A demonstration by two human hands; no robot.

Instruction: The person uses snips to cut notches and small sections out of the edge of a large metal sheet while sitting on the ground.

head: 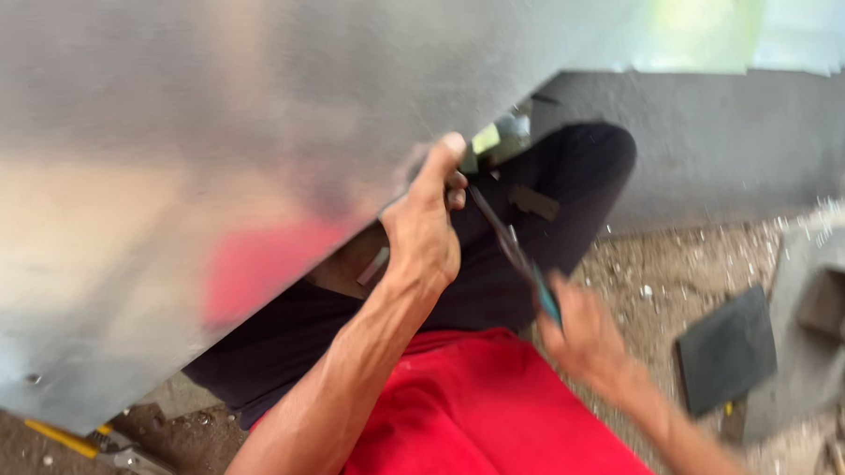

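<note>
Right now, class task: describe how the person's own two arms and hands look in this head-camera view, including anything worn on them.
Both arms are bare from elbow to fingertips: no sleeves, gloves, watch or rings show. The left hand is in fairly sharp view, on a lean, sinewy forearm with visible tendons. The right hand is motion-blurred, so its fine detail cannot be told. Nearby clothing is a red garment and dark trousers.

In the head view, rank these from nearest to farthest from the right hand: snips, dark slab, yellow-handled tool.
1. Snips: gripped in the right hand, blades pointing up-left.
2. Dark slab: on the ground just right of it.
3. Yellow-handled tool: on the ground far left, under the metal sheet.
</note>
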